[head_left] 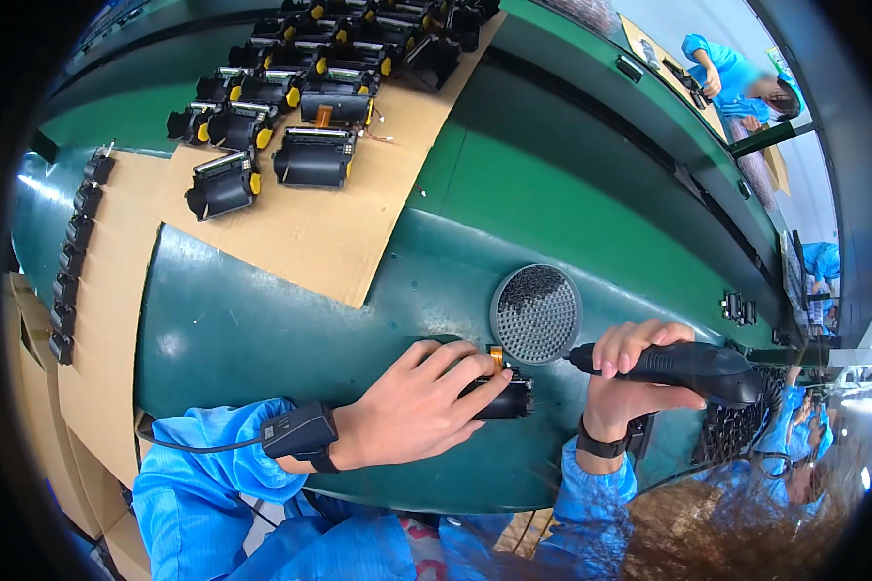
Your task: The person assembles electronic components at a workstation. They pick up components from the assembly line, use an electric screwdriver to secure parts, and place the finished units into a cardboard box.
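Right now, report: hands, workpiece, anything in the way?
Left hand holding black plastic unit with orange ribbon. Right hand gripping black cylindrical electric screwdriver, tip off the unit. Round grey perforated tray close beside the tip.

No text, label, number or sign can be read in your view, the red marks (418, 530) on your pale cloth garment (428, 555) being indistinct.
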`<state>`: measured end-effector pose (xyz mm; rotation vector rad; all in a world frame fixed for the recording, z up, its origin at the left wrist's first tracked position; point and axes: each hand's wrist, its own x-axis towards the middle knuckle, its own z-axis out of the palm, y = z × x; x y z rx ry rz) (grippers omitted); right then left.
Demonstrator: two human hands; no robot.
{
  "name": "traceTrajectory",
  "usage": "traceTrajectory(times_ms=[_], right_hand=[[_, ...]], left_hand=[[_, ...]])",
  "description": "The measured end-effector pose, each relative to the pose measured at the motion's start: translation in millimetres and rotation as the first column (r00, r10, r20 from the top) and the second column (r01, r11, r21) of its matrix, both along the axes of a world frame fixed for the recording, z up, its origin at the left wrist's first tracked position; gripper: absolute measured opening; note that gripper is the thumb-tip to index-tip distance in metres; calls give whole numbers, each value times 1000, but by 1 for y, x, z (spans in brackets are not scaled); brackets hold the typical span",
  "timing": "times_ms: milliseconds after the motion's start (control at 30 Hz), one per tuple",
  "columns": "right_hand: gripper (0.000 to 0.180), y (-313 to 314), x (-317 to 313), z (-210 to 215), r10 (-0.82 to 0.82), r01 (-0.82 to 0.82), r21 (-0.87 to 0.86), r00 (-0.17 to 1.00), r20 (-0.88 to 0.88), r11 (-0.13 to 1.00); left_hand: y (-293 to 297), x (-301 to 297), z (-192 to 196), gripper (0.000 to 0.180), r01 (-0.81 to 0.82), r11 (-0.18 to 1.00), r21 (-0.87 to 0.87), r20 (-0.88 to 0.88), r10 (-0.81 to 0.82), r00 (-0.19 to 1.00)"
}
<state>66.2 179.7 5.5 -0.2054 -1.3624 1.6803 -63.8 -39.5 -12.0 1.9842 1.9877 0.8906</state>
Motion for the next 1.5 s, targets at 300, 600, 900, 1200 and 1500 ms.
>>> traceTrajectory(times_ms=[300,600,900,1200,1500], right_hand=[[89,0,1,-3,10,-10,-11,999,45,1000],[87,-2,0,-4,45,-45,39,999,2,998],[76,-42,9,30,250,-238,77,939,-237,968],[82,-48,2,10,361,-350,91,916,-173,932],[84,-50,-1,8,341,-333,78,930,-139,940]], left_hand=[[0,2,-2,66,-5,1000,9,24,5,1000],[0,0,-2,60,-18,1000,23,28,18,999],[-1,0,-5,63,-33,999,28,-42,34,999],[0,0,-6,63,-25,997,68,-54,29,998],[-1,0,-2,60,-37,999,25,-17,38,999]])
